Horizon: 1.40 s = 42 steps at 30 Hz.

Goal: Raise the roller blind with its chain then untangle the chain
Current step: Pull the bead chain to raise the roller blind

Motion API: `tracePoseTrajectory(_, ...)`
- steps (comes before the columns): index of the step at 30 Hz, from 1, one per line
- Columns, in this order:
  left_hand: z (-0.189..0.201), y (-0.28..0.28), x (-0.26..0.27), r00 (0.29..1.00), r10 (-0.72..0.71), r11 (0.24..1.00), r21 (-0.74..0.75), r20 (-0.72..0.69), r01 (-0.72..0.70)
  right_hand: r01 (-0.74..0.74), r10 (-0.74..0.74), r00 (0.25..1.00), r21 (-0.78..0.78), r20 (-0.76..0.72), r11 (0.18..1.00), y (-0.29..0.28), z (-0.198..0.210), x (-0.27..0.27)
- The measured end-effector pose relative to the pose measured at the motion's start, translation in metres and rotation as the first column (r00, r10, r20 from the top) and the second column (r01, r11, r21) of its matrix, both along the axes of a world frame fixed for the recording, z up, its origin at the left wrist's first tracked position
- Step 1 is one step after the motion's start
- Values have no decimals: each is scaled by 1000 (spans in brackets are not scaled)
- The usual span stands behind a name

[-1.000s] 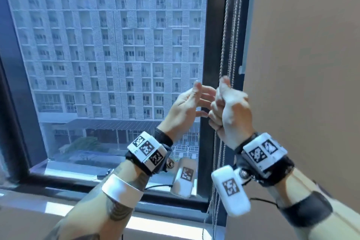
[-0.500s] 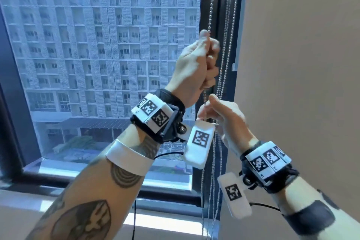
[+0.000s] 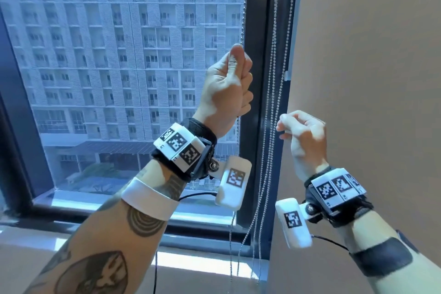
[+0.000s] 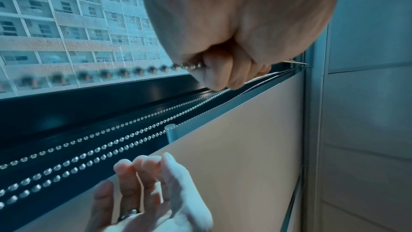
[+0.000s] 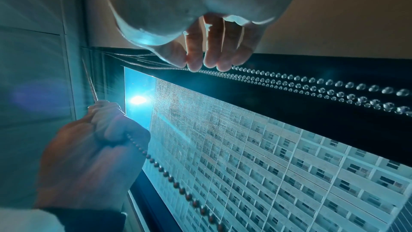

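Observation:
The blind's bead chain hangs in several strands along the dark window frame point(image 3: 262, 102). My left hand point(image 3: 241, 71) is raised and grips one strand point(image 3: 244, 7), holding it out in front of the glass; the left wrist view shows that strand point(image 4: 151, 69) running out of the left hand point(image 4: 223, 66). Lower and to the right, my right hand point(image 3: 286, 126) has loosely curled fingers. Its fingertips point(image 5: 196, 66) lie at the other strands point(image 3: 274, 55) and pinch none. The blind itself is out of view.
A beige wall point(image 3: 358, 79) stands right of the frame, with a small white clip point(image 3: 287, 75) at its edge. The window sill point(image 3: 202, 262) runs below, and the chain loops hang down to it. Tower blocks fill the glass.
My left hand rose up along one strand and drew it left, away from the frame. My right hand came off the chain and shifted right, beside the other strands.

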<state>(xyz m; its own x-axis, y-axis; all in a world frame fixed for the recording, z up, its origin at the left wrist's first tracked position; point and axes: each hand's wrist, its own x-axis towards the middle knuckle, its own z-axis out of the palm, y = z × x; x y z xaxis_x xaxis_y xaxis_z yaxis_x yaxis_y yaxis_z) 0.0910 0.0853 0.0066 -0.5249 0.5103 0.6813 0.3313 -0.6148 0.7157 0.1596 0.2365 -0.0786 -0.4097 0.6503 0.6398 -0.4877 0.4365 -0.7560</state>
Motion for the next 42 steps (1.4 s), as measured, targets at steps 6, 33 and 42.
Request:
tracePoseTrajectory(6,2,-11,-1,999,-2,1000,-14,-45,1,89,-88,996,-66,17,994,5,4,-9)
tracePoseTrajectory(33,-17,-30,-27,999,10,1000,-24,-52,-11,233,-235,952,35,198,972,4,-14,-53)
tracePoseTrajectory(42,-20,-33,-35,999,21,999,-24,-42,-22,353,-367,917,112,157,929,1,-24,-46)
